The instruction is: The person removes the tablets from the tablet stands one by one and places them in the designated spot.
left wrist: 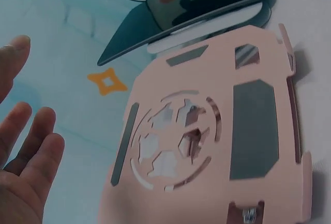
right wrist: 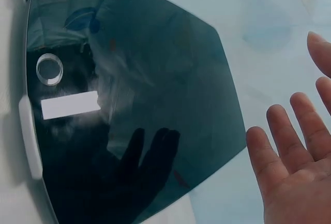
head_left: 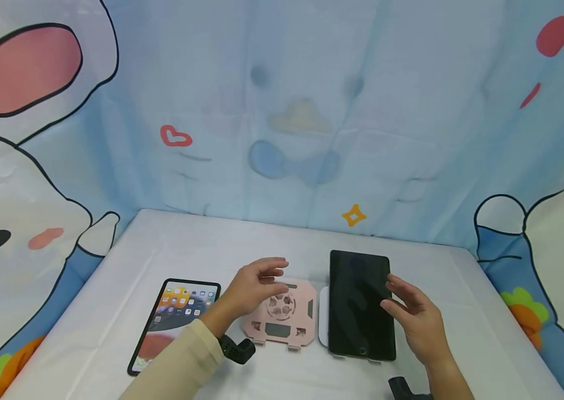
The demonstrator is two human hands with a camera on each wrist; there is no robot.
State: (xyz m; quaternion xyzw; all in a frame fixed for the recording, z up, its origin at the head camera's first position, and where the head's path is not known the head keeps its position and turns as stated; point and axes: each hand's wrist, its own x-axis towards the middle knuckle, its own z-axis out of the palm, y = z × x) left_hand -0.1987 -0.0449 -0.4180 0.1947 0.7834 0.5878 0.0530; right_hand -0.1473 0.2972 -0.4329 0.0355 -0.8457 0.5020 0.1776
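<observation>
My left hand point(head_left: 254, 286) hovers over the pink stand point(head_left: 300, 311), its fingers loosely bent with nothing in them. In the left wrist view that tablet stand point(left wrist: 207, 89) shows round cut-outs, grey pads and small lips along its edge. A black tablet point(head_left: 359, 305) with a dark screen and a round home button leans on a white stand point(head_left: 323, 316) to the right. Beside the tablet's right edge is my right hand point(head_left: 417, 322), fingers extended and empty. The right wrist view shows fingertips point(right wrist: 257, 136) close to the tablet's far edge.
A second tablet point(head_left: 187, 303) with a lit screen of app icons lies at the left, partly behind my left forearm. White cloth point(head_left: 242, 239) covers the table. A printed curtain point(head_left: 302, 111) hangs at the back and sides.
</observation>
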